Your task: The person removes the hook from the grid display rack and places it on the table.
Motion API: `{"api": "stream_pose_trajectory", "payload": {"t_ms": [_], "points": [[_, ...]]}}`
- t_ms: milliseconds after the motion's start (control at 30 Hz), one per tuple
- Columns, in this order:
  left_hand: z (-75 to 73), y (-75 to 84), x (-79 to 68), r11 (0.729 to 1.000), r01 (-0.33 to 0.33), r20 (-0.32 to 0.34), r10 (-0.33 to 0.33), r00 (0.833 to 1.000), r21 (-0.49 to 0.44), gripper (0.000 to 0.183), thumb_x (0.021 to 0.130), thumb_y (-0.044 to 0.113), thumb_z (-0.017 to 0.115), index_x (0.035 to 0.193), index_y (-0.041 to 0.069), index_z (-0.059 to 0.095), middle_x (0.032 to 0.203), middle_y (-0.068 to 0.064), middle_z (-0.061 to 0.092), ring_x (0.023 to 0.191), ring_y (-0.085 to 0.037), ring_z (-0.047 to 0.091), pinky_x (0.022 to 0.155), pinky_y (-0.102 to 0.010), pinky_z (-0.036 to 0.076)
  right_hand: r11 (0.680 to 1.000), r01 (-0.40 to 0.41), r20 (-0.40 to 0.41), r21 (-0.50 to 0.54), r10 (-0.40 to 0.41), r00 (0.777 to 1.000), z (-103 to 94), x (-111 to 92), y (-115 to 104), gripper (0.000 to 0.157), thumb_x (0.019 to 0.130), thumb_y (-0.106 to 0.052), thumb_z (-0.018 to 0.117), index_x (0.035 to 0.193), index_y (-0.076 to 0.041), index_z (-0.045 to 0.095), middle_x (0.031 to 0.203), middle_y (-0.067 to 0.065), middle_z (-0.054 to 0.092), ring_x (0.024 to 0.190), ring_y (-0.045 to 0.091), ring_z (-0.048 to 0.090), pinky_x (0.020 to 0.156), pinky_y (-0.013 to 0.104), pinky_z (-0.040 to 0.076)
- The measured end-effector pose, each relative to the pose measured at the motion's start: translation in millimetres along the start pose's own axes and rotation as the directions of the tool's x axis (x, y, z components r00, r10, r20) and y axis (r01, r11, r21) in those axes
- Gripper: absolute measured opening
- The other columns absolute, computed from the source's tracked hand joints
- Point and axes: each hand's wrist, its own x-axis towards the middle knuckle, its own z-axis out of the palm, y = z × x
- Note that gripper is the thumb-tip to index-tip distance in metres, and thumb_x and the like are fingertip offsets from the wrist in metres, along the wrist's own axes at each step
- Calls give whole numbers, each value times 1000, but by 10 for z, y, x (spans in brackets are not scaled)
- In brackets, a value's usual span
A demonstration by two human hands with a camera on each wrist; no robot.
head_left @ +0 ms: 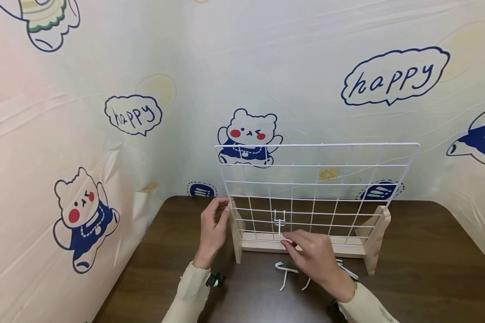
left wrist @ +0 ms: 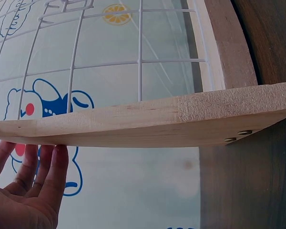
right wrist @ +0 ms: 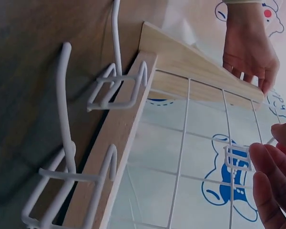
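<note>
A white wire grid (head_left: 317,144) stands tilted back in a wooden stand. My left hand (head_left: 213,229) grips the upper end of the stand's left side panel (left wrist: 133,125), its fingertips against the panel's outer face. A white metal hook (head_left: 280,221) hangs on the grid's lower left part, and my right hand (head_left: 313,255) pinches its front prong between thumb and fingers. In the right wrist view this hook (right wrist: 238,158) sits at the fingertips, which partly cover the prong. The right hand (right wrist: 276,176) shows only at that view's edge.
On the dark wooden table (head_left: 145,278) lies a loose white hook (head_left: 285,271), in front of the stand's base (head_left: 262,246). More hooks, partly hidden by the right hand, include one (head_left: 348,270) at its right. The right side panel (head_left: 377,240) stands beyond. A printed curtain (head_left: 307,89) hangs behind.
</note>
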Motion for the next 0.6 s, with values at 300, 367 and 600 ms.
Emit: {"api": "stream_pose_trajectory", "payload": {"t_ms": [300,367,600], "points": [[-3,15,8,1000,12,0,-12,1000,-2,16,102,5,59,113,4,71,110,-13,74,96,-14,68,83,-15,56,1000,5,-16,-8,-5,1000,1,66,28,15,95,-22,75,94,-8,80,79,-1,78,60,9,71,52,22,51],[-4,19,8,1000,9,-1,-9,1000,-2,16,101,4,60,113,3,71,109,-14,74,96,-14,68,82,-15,56,1000,12,-24,0,-12,1000,12,77,30,17,97,-24,74,95,-8,80,78,-1,78,61,9,71,52,22,52],[-5,19,1,1000,14,6,-14,1000,5,17,102,5,59,114,4,71,110,-14,74,97,-12,68,82,-17,57,1000,7,-19,8,-6,1000,52,107,26,14,88,-15,80,100,-9,81,82,1,80,66,12,75,56,26,55]]}}
